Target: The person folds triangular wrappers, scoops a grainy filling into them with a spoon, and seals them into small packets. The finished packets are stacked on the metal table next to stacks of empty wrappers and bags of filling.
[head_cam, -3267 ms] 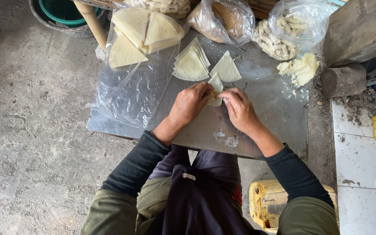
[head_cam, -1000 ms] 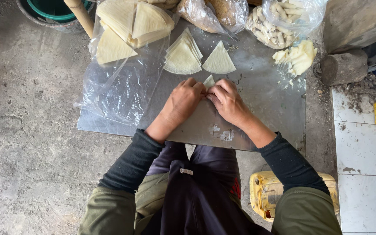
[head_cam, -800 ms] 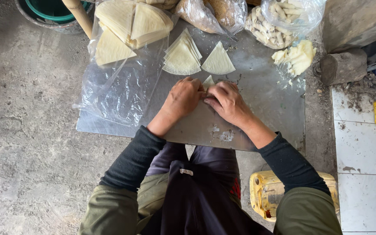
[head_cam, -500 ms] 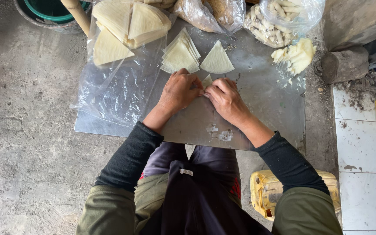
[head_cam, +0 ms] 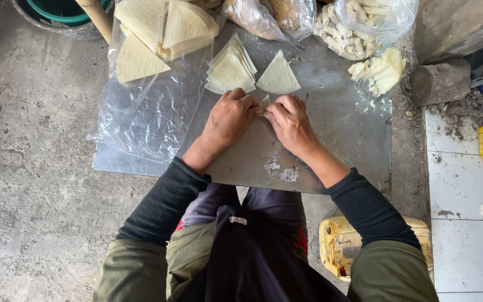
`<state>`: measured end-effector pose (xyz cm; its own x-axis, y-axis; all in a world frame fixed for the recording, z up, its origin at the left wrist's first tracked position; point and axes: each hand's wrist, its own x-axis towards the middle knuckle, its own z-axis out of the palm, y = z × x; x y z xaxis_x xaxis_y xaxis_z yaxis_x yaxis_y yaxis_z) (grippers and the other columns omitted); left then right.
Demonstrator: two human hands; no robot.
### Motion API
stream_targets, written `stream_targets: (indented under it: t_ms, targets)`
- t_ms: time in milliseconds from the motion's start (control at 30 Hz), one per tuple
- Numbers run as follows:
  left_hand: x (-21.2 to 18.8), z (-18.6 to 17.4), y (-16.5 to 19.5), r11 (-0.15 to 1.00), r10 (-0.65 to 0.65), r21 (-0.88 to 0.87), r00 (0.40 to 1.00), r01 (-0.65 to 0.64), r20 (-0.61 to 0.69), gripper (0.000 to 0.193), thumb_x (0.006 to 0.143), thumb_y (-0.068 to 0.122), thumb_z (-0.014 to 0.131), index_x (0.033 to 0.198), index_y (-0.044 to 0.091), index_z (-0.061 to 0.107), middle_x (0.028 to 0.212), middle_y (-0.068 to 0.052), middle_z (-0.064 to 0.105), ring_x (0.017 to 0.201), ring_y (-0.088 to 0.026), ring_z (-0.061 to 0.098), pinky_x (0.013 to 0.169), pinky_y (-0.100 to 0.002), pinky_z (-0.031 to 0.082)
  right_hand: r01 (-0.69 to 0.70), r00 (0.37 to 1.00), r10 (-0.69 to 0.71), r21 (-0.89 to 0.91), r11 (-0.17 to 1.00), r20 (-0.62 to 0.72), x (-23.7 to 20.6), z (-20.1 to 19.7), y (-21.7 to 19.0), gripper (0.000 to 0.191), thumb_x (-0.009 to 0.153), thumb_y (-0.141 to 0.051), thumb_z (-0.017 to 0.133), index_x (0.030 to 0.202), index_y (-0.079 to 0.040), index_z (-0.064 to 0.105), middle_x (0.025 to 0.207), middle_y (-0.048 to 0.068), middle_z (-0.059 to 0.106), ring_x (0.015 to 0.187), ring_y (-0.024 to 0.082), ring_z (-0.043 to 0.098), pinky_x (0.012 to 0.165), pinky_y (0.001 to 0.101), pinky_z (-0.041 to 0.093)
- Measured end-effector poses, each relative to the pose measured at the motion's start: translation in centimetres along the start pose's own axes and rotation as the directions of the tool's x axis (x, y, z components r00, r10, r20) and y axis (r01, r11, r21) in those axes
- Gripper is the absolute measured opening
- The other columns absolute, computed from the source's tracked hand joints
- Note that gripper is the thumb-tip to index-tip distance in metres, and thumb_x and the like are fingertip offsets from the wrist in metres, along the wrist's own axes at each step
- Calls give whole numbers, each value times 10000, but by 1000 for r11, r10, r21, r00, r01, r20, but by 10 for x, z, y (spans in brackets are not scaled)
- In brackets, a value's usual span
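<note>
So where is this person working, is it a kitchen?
Probably a rough outdoor or backyard food-making spot, not a proper kitchen: a metal sheet lies on the concrete floor, with stacked pastry triangles and bags of rolls.

From my feed, a rough grey concrete floor [head_cam: 23, 140] spreads well left of the fingers, daylight falling flat on it. Right of them I see white floor tiles [head_cam: 465, 196], stained and gritty. A low metal counter [head_cam: 359, 134] sits between, its surface dull and scratched.
</note>
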<state>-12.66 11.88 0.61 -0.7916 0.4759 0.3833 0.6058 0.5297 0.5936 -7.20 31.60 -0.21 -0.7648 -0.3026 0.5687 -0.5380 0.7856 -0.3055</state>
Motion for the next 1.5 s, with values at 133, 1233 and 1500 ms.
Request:
stream_targets:
  t_ms: [133, 1233, 1500]
  targets:
    - [4, -3, -3, 999, -24, -34, 998, 25, 51, 190, 869, 270, 766, 955, 102, 749, 958, -104, 674, 988, -334, 654, 856, -440, 534, -45, 999, 45, 53, 998, -2, 1, 3, 5, 124, 966, -70, 749, 1050, -53, 660, 1005, 72, 621, 956, 265, 630, 911, 417, 493]
    - [-9, -2, 4, 995, 96, -4, 995, -96, -2, 120, 863, 130, 745, 942, 43, 719, 947, -122, 653, 950, -319, 670, 827, -415, 556, 174, 979, -138, -263, 949, 151, -2, -32, -25, 351, 923, -223, 758, 1222, -60, 676, 1109, 52, 640, 1069, 233, 606, 972, 416, 421]
    - [-4, 7, 0, 992, 124, 38, 991, -122, -48, 163, 917, 173, 741, 996, 31, 724, 959, -116, 654, 940, -313, 655, 836, -402, 563, 91, 969, 15, -415, 905, 245, 15, -24, -14, 599, 957, -429, 682, 1454, -107, 586, 1259, 84, 571, 1192, 281, 509, 992, 479, 361]
